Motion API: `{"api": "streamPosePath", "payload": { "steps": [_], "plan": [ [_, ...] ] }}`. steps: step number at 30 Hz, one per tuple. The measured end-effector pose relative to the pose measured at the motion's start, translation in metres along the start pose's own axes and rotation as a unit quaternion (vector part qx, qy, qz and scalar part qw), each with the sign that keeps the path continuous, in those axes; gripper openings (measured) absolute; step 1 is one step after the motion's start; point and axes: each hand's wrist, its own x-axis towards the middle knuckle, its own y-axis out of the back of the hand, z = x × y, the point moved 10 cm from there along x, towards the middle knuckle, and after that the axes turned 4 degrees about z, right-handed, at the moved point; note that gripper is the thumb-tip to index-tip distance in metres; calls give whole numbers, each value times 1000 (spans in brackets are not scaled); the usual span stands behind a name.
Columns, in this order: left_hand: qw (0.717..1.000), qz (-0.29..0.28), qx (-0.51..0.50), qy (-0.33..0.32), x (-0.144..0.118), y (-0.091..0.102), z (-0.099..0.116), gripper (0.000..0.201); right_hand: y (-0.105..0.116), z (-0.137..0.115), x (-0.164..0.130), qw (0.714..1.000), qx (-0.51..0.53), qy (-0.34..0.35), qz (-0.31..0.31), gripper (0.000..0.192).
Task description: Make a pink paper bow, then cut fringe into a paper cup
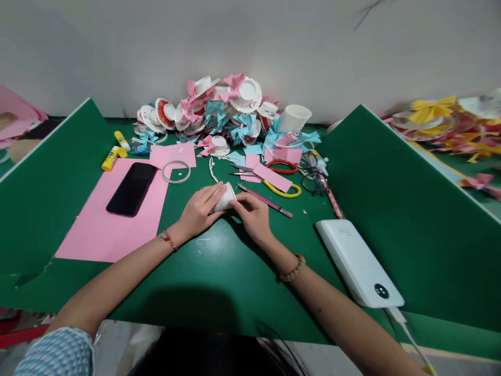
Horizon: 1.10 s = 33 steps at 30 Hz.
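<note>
A small white paper cup point(224, 199) is held on its side between both hands, over the middle of the green table. My left hand point(199, 209) wraps round its left side, fingers over the top. My right hand point(252, 211) grips the rim at the right with thumb and fingers. Just beyond the right hand lies a purple craft knife or pen-like tool point(270, 202). Scissors with red and yellow handles point(285, 189) rest behind it, partly under a pink paper strip point(273, 177).
Paper-cup and ribbon crafts point(219, 112) pile against the wall beside stacked cups point(294, 119). At left are a black phone point(132, 189) on pink paper point(97, 230), glue sticks point(113, 157) and a tape ring point(176, 180). Glasses point(315, 183) and a white power bank point(358, 261) lie right. Green dividers point(410, 209) flank the table.
</note>
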Motion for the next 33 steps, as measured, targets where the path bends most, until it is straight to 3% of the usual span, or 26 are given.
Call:
{"api": "streamPosePath", "payload": {
  "steps": [9, 14, 20, 28, 33],
  "plan": [
    [995, -17, -94, -1, 1, -1, 3, 51, 5, -21, -5, 995, -52, 86, 16, 23],
    [991, -61, -104, 51, -4, -11, -1, 62, -2, -39, -16, 986, -76, 146, -15, 25],
    [968, -88, -202, 117, -9, -16, -2, 58, -16, -59, -30, 961, -124, 230, -92, 27],
    [955, -42, -264, 129, -8, -7, 1, 48, -21, -74, -35, 931, -168, 304, -109, 29],
    [922, -79, -331, 183, -8, -17, -7, 54, -19, -74, -33, 924, -209, 308, -92, 33]
  ]
}}
